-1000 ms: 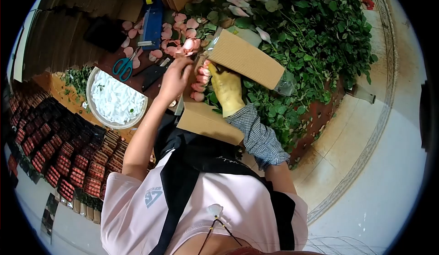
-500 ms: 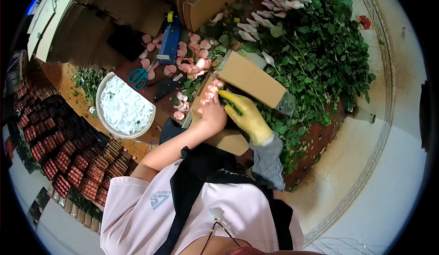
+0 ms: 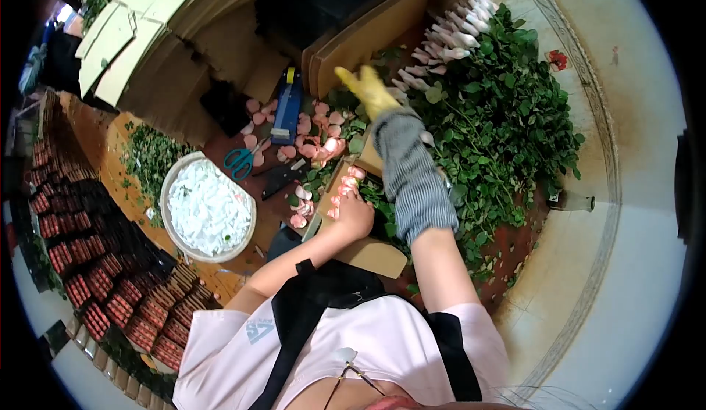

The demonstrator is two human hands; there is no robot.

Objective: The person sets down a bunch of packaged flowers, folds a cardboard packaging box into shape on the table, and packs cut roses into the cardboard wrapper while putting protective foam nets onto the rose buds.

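Dark red tabletop (image 3: 229, 144) held teal scissors (image 3: 239, 162), blue tape dispenser (image 3: 287, 119), scattered pink petals (image 3: 320, 119). Leafy green stems (image 3: 507, 116) lay heaped on it.

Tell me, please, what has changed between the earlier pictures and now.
The gloved right hand has come away from the pink roses and moved forward, fingers spread, near the upright cardboard sheets. The bare left hand, beside the roses at first, has shifted rightward onto them. The teal scissors and blue tape dispenser stayed where they were; the camera view has shifted.
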